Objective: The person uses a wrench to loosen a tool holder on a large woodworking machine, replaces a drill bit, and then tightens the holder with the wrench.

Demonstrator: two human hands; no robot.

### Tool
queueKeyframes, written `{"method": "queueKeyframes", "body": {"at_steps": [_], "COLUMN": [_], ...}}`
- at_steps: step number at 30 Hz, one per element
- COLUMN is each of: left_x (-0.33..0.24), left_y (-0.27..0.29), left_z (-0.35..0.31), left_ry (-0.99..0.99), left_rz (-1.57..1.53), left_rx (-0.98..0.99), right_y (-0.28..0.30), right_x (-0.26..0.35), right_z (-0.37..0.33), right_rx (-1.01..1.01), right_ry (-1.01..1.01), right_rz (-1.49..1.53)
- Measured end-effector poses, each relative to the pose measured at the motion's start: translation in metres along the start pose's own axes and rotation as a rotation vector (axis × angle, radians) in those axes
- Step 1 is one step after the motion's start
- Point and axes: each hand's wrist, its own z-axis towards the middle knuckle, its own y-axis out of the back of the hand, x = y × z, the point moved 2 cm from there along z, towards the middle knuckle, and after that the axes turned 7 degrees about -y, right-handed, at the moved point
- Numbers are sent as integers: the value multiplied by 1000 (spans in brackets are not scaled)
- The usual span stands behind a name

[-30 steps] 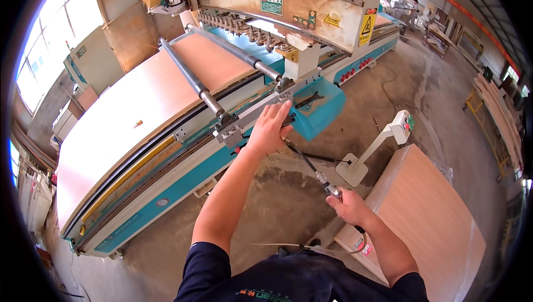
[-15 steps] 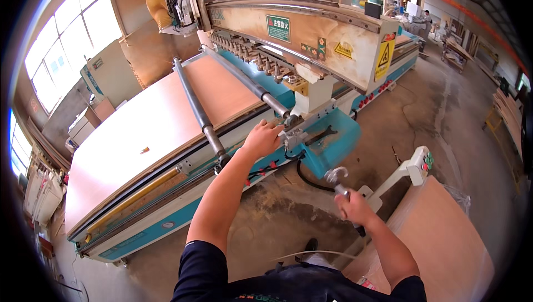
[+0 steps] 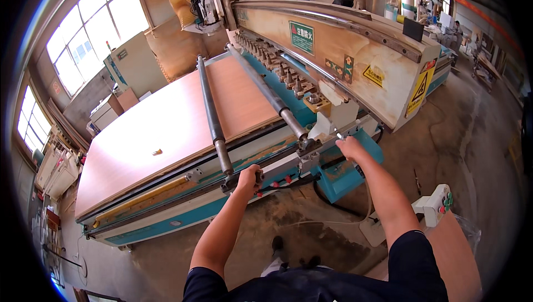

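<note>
My right hand [image 3: 350,149] is closed around a slim tool with a short silver tip [image 3: 338,133], which looks like an air blow gun. A pale hose [image 3: 368,199] hangs below that hand. It is held beside the teal tray [image 3: 338,182] at the machine's corner. My left hand [image 3: 249,178] is curled at the front rail, between the end brackets of two rollers; what its fingers hold is partly hidden. The near roller [image 3: 210,107] and far roller [image 3: 266,93] lie across a wood-faced panel [image 3: 139,146] on the machine bed.
A gantry beam [image 3: 333,41] spans the machine, with a row of tool holders [image 3: 286,74] below it. A control box with coloured buttons [image 3: 438,206] stands at right, beside stacked panels [image 3: 455,252]. A small yellowish piece [image 3: 157,152] lies on the panel. A person [image 3: 457,30] is far off.
My left hand has moved from the far roller's end toward the near roller's end. My right hand has moved up and forward with the tool to the machine's corner. The view has shifted.
</note>
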Motion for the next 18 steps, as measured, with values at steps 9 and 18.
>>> {"method": "queueKeyframes", "body": {"at_steps": [9, 18], "left_x": [21, 29], "left_y": [-7, -51], "left_z": [61, 79], "left_ry": [167, 244], "left_rz": [-171, -216], "left_rx": [149, 265], "right_y": [2, 7], "right_x": [5, 6], "right_z": [3, 0], "right_rx": [139, 7], "right_ry": [23, -53], "right_rz": [-144, 272]}}
